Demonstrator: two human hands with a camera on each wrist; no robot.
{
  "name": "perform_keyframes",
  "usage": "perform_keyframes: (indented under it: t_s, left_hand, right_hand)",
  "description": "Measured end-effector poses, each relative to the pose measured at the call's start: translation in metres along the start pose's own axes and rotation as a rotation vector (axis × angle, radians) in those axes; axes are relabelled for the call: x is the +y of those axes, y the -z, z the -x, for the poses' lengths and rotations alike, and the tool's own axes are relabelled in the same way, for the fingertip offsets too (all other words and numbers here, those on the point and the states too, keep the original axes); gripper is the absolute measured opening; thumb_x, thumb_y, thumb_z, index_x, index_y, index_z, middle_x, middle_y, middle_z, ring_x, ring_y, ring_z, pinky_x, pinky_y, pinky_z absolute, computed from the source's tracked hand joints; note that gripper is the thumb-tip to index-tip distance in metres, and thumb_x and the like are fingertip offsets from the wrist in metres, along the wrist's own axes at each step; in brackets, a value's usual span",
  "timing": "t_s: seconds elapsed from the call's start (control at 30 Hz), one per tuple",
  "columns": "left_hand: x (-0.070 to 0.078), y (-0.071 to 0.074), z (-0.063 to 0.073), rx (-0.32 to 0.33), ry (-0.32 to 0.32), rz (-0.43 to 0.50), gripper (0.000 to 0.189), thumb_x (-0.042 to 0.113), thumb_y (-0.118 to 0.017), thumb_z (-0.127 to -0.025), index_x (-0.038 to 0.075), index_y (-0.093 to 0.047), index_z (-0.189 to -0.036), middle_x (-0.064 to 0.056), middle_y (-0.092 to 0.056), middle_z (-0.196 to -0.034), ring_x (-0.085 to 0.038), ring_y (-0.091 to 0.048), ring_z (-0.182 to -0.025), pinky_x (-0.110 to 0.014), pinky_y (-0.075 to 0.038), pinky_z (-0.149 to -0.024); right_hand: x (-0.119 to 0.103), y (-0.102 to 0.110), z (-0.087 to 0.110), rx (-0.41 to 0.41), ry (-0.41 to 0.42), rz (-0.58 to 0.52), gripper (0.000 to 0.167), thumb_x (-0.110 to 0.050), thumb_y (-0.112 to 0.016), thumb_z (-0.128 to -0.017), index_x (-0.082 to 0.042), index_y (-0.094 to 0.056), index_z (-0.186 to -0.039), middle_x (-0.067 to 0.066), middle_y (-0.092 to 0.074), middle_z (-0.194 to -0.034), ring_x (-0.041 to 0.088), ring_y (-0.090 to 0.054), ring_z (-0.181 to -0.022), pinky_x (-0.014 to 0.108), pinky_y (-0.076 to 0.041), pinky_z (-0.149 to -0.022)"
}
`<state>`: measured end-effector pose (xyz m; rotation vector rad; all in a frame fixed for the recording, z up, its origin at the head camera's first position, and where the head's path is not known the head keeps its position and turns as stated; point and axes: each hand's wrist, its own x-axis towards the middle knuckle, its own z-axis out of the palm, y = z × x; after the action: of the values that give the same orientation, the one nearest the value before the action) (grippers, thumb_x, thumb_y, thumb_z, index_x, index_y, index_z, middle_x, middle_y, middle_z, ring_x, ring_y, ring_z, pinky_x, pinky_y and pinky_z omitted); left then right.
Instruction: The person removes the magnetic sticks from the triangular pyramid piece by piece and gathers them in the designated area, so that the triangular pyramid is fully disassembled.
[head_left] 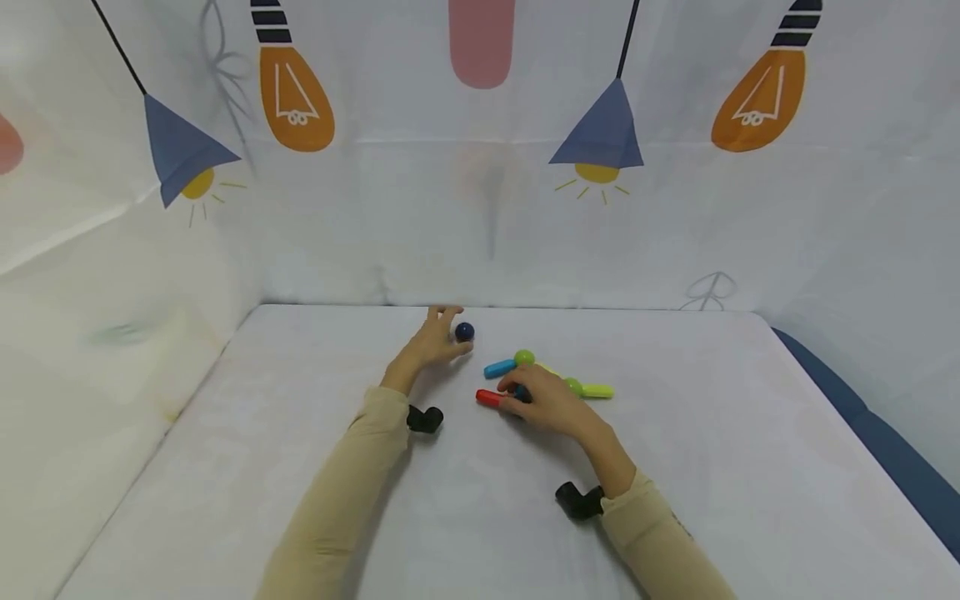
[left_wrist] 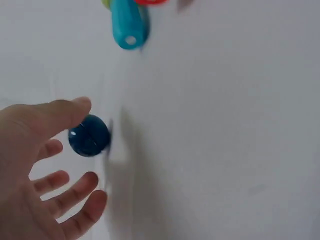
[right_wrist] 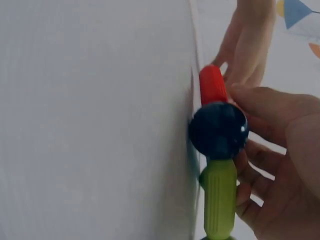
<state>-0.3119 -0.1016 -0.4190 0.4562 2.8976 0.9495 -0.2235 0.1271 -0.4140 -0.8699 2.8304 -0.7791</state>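
Soft shadows (left_wrist: 137,180) show; wrist views look dimmer.

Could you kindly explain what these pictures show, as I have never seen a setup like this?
Of course. There is no robot: a person works with two bare hands. The head picture comes from a camera worn on the head, looking forward and down; the other two come from cameras worn on each wrist.

On the white table lie colourful rods and balls, including a blue rod next to a green ball.

The left hand is spread beside a loose dark blue ball, not gripping it. The right hand is at a red rod, a second dark blue ball and a green rod, which line up; how firmly it holds them, I cannot tell.
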Motion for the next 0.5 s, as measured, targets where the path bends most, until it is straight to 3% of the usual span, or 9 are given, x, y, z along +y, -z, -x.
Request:
perform_keyframes:
  t_s: [0.07,0.17,0.23,0.33,0.4,0.5]
  left_hand:
    - [0.004,0.001,0.008,0.035,-0.022,-0.008,0.059,0.03,-0.062,-0.09,0.013,-0.037,-0.141,-0.02,-0.029,-0.141,-0.034,-0.052,-0.115,-0.047,-0.046,-0.093]
    - [0.014,0.003,0.021,0.039,-0.136,0.04,0.041,0.025,-0.059,-0.093,0.009,-0.051,-0.13,-0.015,-0.049,-0.126,-0.028,-0.057,-0.103,-0.042,-0.049,-0.084]
    - [0.02,0.003,0.031,-0.035,-0.227,0.058,0.03,0.023,-0.059,-0.093,0.009,-0.058,-0.12,-0.009,-0.058,-0.113,-0.022,-0.057,-0.098,-0.037,-0.048,-0.082]
    - [0.029,0.001,0.045,-0.227,-0.322,0.062,0.024,0.025,-0.06,-0.093,0.012,-0.062,-0.113,0.0,-0.062,-0.107,-0.015,-0.056,-0.098,-0.032,-0.047,-0.084]
    - [0.033,-0.003,0.051,-0.335,-0.345,0.064,0.023,0.026,-0.062,-0.091,0.013,-0.062,-0.111,0.001,-0.061,-0.107,-0.013,-0.055,-0.098,-0.03,-0.046,-0.085]
    - [0.036,-0.01,0.056,-0.393,-0.366,0.066,0.023,0.024,-0.066,-0.089,0.013,-0.063,-0.109,0.001,-0.061,-0.103,-0.014,-0.055,-0.093,-0.026,-0.046,-0.081]
  right_hand:
    - [0.002,0.002,0.0,-0.012,0.0,-0.016,0.02,-0.027,-0.064,-0.09,-0.016,-0.066,-0.106,-0.005,-0.062,-0.097,0.009,-0.053,-0.085,0.027,-0.046,-0.076]
    - [0.004,0.006,0.001,-0.022,0.018,-0.028,0.019,-0.028,-0.064,-0.09,-0.016,-0.065,-0.104,-0.004,-0.06,-0.096,0.01,-0.052,-0.081,0.025,-0.045,-0.072]
    - [0.004,0.009,0.002,-0.031,0.034,-0.041,0.018,-0.028,-0.065,-0.089,-0.016,-0.064,-0.102,-0.002,-0.057,-0.096,0.012,-0.052,-0.081,0.025,-0.044,-0.07]
    - [0.003,0.012,0.005,-0.045,0.06,-0.052,0.016,-0.029,-0.066,-0.088,-0.017,-0.064,-0.099,0.001,-0.055,-0.098,0.015,-0.051,-0.082,0.026,-0.043,-0.071]
    - [0.003,0.014,0.006,-0.053,0.066,-0.047,0.015,-0.028,-0.067,-0.087,-0.017,-0.063,-0.097,0.0,-0.055,-0.098,0.016,-0.051,-0.084,0.027,-0.042,-0.072]
    - [0.002,0.014,0.007,-0.062,0.061,-0.039,0.015,-0.025,-0.069,-0.086,-0.017,-0.063,-0.097,-0.001,-0.056,-0.097,0.016,-0.05,-0.087,0.029,-0.042,-0.075]
